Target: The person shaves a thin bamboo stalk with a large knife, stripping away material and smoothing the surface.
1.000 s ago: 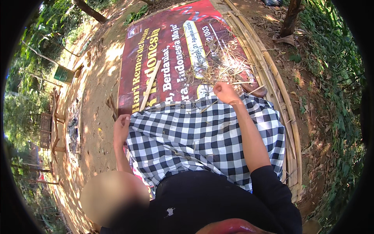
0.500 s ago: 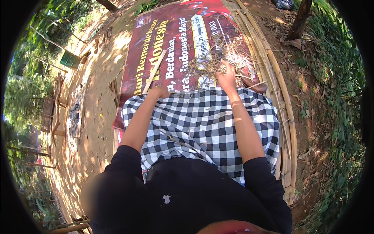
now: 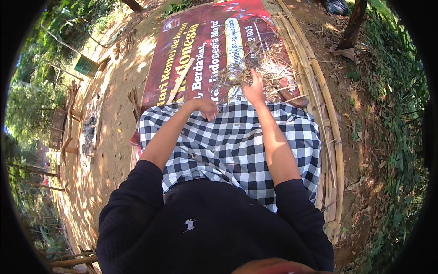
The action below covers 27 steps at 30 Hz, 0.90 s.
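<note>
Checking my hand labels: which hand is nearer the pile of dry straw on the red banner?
Right. The right hand reaches into the straw pile; the left hand rests on the checkered cloth, short of it.

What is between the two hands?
In the head view, black-and-white checked cloth lies between the left hand and the right hand, with a strip of the red banner at its far edge.
</note>
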{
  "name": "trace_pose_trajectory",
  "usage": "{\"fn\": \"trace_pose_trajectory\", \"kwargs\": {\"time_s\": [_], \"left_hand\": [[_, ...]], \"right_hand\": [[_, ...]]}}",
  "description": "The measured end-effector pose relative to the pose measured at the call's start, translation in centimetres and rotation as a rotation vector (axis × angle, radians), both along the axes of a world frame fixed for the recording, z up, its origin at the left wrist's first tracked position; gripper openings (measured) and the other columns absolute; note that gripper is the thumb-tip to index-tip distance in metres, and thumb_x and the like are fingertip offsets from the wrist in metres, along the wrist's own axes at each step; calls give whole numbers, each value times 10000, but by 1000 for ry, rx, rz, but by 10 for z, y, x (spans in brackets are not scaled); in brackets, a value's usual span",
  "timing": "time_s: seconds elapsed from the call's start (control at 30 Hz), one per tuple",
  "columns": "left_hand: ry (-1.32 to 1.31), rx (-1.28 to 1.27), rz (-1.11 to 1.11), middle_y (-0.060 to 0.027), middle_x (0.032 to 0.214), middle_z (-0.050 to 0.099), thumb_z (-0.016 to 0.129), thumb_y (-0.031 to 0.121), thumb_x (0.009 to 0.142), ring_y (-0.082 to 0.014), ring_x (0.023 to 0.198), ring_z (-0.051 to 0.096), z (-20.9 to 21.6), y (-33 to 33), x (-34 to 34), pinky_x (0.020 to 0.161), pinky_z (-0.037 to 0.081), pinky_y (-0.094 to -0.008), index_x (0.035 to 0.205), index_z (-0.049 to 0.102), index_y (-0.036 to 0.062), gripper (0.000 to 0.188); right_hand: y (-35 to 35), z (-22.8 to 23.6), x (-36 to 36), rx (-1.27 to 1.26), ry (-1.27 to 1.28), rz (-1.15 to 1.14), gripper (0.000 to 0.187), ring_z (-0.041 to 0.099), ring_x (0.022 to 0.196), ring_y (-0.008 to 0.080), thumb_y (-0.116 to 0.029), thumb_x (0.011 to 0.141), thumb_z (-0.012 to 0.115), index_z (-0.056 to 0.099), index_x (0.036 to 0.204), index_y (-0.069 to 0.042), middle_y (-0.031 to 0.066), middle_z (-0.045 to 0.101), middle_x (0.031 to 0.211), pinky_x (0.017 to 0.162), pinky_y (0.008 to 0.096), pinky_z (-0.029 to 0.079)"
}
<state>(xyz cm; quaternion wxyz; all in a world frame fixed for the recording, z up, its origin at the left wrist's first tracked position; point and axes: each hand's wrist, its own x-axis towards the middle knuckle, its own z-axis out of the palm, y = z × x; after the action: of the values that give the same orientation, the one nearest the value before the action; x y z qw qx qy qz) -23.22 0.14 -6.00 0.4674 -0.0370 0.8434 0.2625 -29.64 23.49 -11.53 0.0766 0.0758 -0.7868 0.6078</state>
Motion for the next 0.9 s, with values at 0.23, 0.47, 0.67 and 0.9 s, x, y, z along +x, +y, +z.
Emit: {"fn": "trace_pose_trajectory", "kwargs": {"time_s": [0.23,0.47,0.67,0.9], "left_hand": [[1227,20,-76,-264,1335,554,613,143,906,-415,1278,513,-57,5,10,1092,413,-464,1366,508,-5,494],[859,-413,-177,-220,1290,623,569,253,937,-385,1227,579,4,-6,-18,1029,461,-497,1313,595,17,446],[438,-856,-205,-236,1189,683,519,378,942,-410,1096,654,24,-186,10,959,507,-482,1163,705,21,459],[655,-578,-96,-192,1095,714,567,327,956,-374,1035,670,83,-131,51,897,517,-459,1153,686,50,360]], "right_hand": [[25,-2,-1,225,-122,-249,487,496,1180,503,-161,771,629,565,1201,59,338,518,1220,1034,531,417],[66,8,1,531,-121,-436,424,507,1183,453,-172,780,666,626,1153,25,307,542,1235,950,553,438],[44,10,11,636,-93,-325,336,569,1137,393,-207,798,706,683,1066,-6,239,605,1159,919,506,475],[22,4,11,268,-210,417,201,704,713,260,-177,803,680,719,867,10,148,717,769,701,393,555]]}}
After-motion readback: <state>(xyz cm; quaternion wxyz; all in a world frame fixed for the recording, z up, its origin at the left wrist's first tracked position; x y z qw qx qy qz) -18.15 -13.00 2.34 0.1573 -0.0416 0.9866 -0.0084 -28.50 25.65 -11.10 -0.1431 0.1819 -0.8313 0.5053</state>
